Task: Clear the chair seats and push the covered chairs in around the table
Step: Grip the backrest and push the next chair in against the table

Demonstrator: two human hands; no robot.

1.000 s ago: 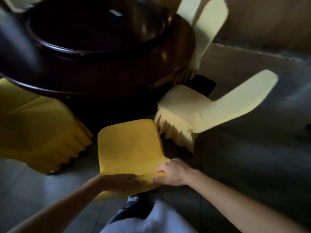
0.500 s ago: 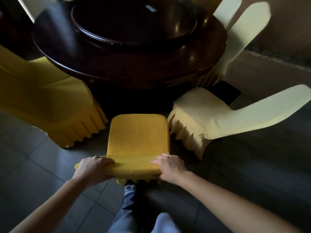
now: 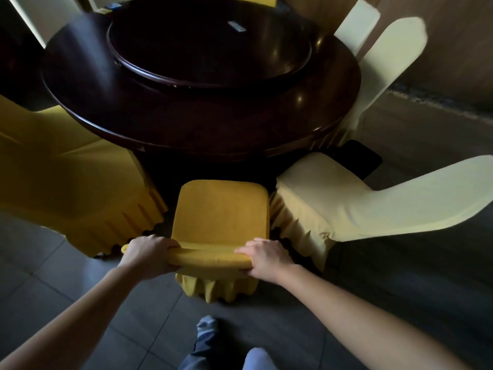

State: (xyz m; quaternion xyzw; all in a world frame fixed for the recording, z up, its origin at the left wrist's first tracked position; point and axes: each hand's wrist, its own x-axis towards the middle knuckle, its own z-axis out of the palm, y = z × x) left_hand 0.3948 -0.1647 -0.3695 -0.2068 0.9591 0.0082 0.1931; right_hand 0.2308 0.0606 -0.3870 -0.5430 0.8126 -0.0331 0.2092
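The turntable (image 3: 208, 49) in the middle of the dark round tabletop (image 3: 213, 124) carries one small pale card (image 3: 237, 25); I cannot read it. At the centre of the frame stands the yellow chair (image 3: 220, 209), whose seat shows only its cover. The seat's front edge is near the tabletop's rim. It stands between a second yellow chair (image 3: 66, 177) at left and a pale chair (image 3: 320, 198) at right, whose skirt is just beside it.

The tabletop's base is lost in shadow, and so is whatever dark thing lies on the floor (image 3: 80, 303) behind the pale chair. The second yellow chair is cut off by the left edge. Another pale chair (image 3: 392, 57) at upper right has its seat tucked out of sight under the tabletop.

Both my arms reach forward from the bottom corners. My left hand (image 3: 149, 256) grips the left end of the yellow chair's backrest top, fingers curled over it. My right hand (image 3: 266, 259) holds the right end, fingers over the top and thumb beneath. One foot (image 3: 206, 328) shows low in the frame.
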